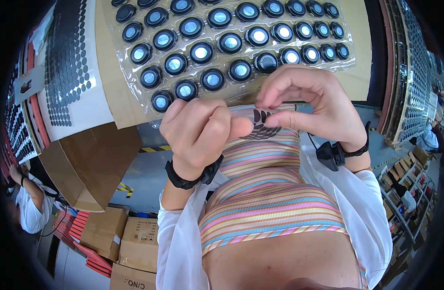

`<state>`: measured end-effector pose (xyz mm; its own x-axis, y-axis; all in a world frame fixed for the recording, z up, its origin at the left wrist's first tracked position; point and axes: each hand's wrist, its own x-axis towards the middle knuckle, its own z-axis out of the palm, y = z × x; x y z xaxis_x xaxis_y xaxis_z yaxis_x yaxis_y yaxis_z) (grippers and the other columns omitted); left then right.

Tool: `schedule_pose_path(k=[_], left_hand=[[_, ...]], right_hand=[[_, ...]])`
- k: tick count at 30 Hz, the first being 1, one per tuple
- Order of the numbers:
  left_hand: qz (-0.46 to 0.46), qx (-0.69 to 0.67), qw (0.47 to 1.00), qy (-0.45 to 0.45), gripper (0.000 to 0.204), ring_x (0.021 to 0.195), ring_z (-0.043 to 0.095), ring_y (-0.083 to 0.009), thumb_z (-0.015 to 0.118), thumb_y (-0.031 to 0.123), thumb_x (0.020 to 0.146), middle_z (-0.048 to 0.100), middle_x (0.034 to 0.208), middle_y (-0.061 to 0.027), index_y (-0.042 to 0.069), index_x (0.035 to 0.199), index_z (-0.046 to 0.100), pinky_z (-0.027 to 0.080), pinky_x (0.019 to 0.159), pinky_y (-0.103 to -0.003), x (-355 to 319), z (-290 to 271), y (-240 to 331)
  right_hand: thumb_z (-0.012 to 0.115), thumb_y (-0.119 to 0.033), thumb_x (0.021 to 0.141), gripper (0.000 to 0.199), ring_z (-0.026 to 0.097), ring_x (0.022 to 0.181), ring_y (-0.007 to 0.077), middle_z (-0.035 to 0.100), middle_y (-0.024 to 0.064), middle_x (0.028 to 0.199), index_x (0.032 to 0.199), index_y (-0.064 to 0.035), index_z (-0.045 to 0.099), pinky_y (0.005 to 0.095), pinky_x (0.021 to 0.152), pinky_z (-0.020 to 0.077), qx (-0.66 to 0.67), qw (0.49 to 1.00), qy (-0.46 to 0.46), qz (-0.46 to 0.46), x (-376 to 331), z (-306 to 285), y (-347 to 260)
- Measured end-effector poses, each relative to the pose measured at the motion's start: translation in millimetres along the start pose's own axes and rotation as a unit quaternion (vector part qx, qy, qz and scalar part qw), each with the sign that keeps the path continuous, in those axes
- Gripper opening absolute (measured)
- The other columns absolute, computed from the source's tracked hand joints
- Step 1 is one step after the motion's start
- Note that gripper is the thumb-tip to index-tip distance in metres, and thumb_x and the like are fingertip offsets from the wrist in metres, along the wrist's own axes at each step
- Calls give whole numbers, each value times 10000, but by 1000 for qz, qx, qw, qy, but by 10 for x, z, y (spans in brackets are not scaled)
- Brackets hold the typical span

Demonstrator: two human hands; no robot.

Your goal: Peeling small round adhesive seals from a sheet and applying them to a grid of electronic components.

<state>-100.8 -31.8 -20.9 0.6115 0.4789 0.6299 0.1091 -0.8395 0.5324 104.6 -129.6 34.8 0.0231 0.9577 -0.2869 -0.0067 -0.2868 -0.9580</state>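
My left hand (195,130) is closed, its thumb pressed on a sheet of dark oval stickers (261,131) held just off the near edge of the table. My right hand (315,94) curves over the sheet's other side. Its thumb and fingers are apart, and I see nothing between them. Right past both hands lies a clear plastic tray (141,99) with rows of round black parts (213,79). Most have bright silvery centres. One part (266,63) beside my right fingers has a darker centre. Both wrists wear black straps.
Brown cardboard (113,72) lies under the tray. A large sheet of dark oval stickers (70,72) lies to the left, above an open cardboard box (91,162). Closed cartons (139,237) stand lower left, near another person (33,205). Stacked trays (410,72) rise at the right.
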Motion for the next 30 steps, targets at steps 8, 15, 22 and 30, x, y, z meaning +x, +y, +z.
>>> schedule_pose_path(k=[8,15,22,30], left_hand=[[5,9,1000,-21,286,598,589,-237,714,294,940,656,740,-73,40,879,598,398,537,-329,-16,-7,8],[-22,7,999,-42,249,604,597,-248,726,242,928,658,743,-80,25,860,624,408,537,-339,21,-24,73],[-75,67,994,-50,341,708,583,-196,766,299,872,743,937,-16,84,732,542,379,612,-305,4,-55,73],[-63,77,991,-94,274,876,568,-232,694,255,936,767,1091,7,79,760,580,384,801,-334,-64,-31,51]], right_hand=[[810,-26,819,156,687,848,134,713,41,917,941,-9,714,277,797,574,-76,997,-4,-20,-16,-12,13],[812,-8,808,125,678,801,115,705,33,852,878,8,710,261,765,567,-53,997,-39,37,17,-36,-24],[839,-65,753,139,681,916,213,722,73,913,837,-24,737,336,843,530,-183,976,90,-80,95,-91,-64],[802,-96,774,127,565,1098,252,661,62,1109,851,-36,721,359,973,415,-418,882,124,-180,356,-21,35]])
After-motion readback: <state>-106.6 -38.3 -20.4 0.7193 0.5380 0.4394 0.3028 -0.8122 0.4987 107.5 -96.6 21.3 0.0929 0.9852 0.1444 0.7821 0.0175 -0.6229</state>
